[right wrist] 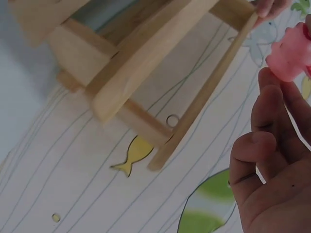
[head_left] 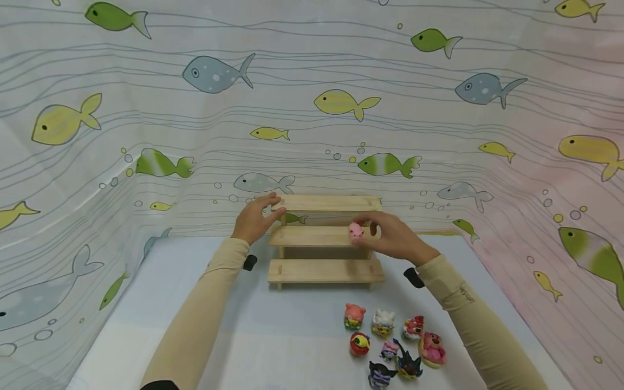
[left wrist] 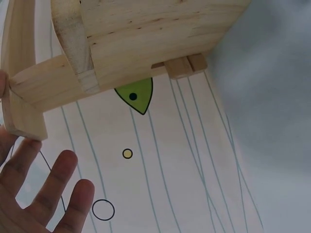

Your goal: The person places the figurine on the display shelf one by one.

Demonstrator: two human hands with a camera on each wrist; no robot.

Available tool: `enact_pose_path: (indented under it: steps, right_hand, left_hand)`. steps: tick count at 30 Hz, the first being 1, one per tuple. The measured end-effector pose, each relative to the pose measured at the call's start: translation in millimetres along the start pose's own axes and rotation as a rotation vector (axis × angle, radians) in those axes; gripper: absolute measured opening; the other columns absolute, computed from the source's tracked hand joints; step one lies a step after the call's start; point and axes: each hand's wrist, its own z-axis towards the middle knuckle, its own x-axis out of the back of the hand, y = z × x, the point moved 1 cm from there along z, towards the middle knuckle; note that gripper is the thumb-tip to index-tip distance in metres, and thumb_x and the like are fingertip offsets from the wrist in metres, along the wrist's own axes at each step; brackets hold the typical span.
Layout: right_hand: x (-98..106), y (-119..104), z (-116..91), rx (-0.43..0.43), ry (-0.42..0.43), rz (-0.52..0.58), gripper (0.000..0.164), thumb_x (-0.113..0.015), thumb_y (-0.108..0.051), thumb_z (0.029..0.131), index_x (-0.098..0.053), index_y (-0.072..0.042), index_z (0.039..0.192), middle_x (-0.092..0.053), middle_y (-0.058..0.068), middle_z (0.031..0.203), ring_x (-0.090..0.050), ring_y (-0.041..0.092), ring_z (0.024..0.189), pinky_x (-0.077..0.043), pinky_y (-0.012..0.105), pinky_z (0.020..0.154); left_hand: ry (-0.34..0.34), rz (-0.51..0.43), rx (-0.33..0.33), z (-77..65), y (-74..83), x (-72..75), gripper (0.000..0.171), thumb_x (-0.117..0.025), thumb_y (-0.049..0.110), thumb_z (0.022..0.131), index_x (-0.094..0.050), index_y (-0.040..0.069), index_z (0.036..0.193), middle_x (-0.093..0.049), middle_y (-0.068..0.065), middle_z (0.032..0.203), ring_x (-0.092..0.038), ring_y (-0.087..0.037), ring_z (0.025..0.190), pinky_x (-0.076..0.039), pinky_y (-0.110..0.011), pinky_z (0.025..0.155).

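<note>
Nearest, on the table, eight small figures cluster at five o'clock from a stepped wooden shelf. Beyond them the shelf's three boards rise away from the viewer. At the shelf's three o'clock, the right hand pinches a pink pig figure in its fingers, by the middle board's right end; whether figure and board touch, I cannot tell. Farther, towards ten o'clock, the left hand's fingers grip the top board's left end. Behind hangs a fish-printed backdrop.
</note>
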Motion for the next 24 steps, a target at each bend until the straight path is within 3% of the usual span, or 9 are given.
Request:
enact_pose_path:
  steps: [11,19,24]
  right_hand:
    - [-11.5,-2.0,56.8,0.005,0.039,0.099,0.051,-0.082,-0.044,0.086,-0.068,-0.015,0.125,-0.068,-0.002,0.112,-0.059,0.020,0.082,-0.049,0.034,0.070]
    - [-20.2,-1.9,93.3,-0.058,0.105,0.184,0.053,-0.077,-0.047,0.089,-0.067,-0.016,0.131,-0.065,-0.004,0.116,-0.057,0.017,0.084,-0.046,0.033,0.069]
    - [-32.1,-9.5,114.0,-0.072,0.085,0.208,0.057,-0.078,-0.047,0.089,-0.066,-0.013,0.134,-0.065,-0.002,0.118,-0.056,0.019,0.086,-0.047,0.033,0.072]
  left_hand:
    - [-0.002,-0.005,-0.004,0.5,0.5,-1.3,0.055,-0.065,0.050,0.097,-0.063,0.016,0.140,-0.049,0.002,0.153,-0.052,-0.030,0.132,-0.043,-0.050,0.106]
    - [0.021,0.000,-0.008,1.5,1.8,-0.6,0.053,-0.067,0.046,0.097,-0.064,0.014,0.138,-0.051,-0.001,0.152,-0.059,-0.031,0.123,-0.047,-0.050,0.100]
    - [0.018,0.009,-0.004,1.9,2.1,-0.4,0.053,-0.067,0.047,0.097,-0.064,0.014,0.138,-0.052,0.000,0.151,-0.059,-0.030,0.122,-0.047,-0.049,0.101]
